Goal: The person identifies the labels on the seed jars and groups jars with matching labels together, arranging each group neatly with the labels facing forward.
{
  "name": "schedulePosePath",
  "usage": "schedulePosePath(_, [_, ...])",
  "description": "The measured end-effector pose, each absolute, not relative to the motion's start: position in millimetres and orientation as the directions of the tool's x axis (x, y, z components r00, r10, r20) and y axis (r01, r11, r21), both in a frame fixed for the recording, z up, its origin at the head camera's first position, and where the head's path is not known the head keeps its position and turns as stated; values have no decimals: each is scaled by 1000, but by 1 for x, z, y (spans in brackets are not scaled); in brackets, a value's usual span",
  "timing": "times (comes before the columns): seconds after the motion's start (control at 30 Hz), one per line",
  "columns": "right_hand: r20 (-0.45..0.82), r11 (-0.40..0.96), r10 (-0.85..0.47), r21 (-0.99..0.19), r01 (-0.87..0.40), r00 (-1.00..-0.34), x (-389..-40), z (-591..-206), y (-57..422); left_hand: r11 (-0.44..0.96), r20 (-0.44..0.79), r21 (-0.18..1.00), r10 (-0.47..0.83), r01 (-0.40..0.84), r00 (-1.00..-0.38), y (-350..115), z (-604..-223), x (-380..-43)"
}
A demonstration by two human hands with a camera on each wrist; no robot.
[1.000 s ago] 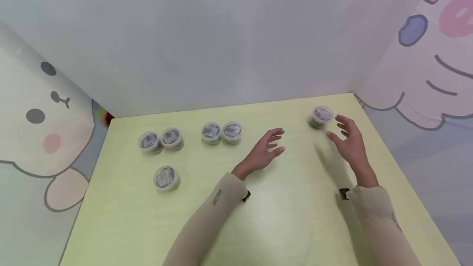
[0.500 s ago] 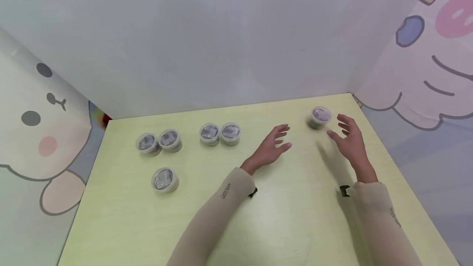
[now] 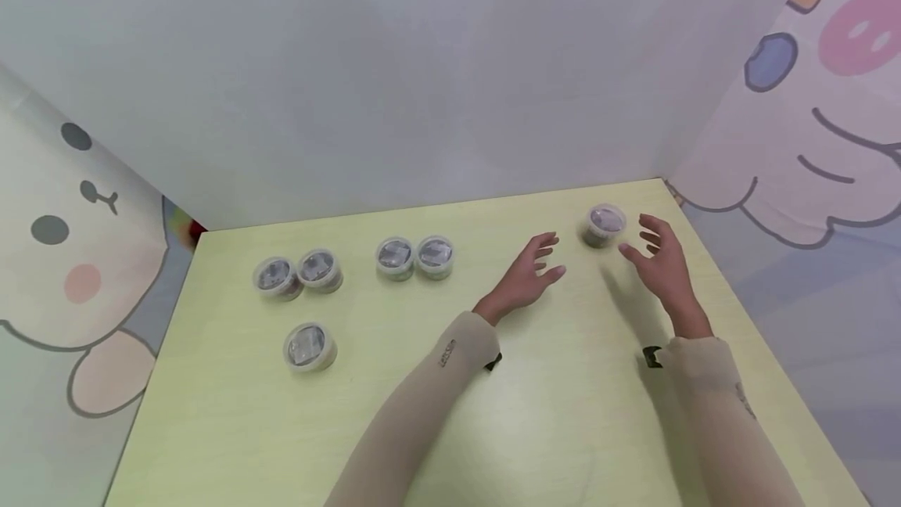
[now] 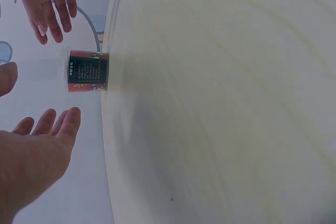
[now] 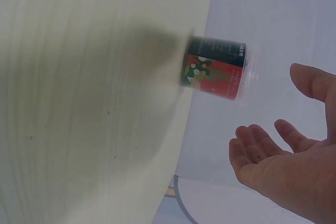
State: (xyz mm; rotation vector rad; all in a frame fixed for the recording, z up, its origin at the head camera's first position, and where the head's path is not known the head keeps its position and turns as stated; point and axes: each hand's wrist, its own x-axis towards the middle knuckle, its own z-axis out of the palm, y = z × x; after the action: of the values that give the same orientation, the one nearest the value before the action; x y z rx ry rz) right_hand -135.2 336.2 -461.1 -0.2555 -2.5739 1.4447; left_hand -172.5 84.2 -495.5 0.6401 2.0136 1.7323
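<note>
A lidded plastic tub [image 3: 603, 225] stands at the far right of the table; the wrist views show its red and dark green printed label [image 5: 216, 68]. My right hand [image 3: 658, 263] hovers just to the right of this tub, fingers loosely bent, holding nothing. To its left, my left hand [image 3: 524, 275] is held over the table with its fingers extended and its thumb apart, also holding nothing. In the left wrist view the tub [image 4: 87, 71] appears between the two hands, with a gap to each.
Two tubs stand side by side at the back middle [image 3: 415, 258], another pair at the back left [image 3: 299, 275]. A single tub [image 3: 310, 347] sits nearer on the left. The pale yellow table [image 3: 232, 429] meets a white curtain [image 3: 422, 84] behind, with cartoon-printed sheets at both sides.
My left hand has moved right and slightly up, closer to the far-right tub. The right hand stays beside that tub. The whole head view has shifted slightly.
</note>
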Motion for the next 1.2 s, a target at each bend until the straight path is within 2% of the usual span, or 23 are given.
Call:
schedulePosePath(0.4, [34,503,251,-858,101,-967,-144,-467,342,159,-54,986,552,42,-832,107,-493,-180])
schedulePosePath(1.2, [-4,486,225,-866,116,-974,-155,-469,342,183,-67,982,586,51,-808,138,-495,-192])
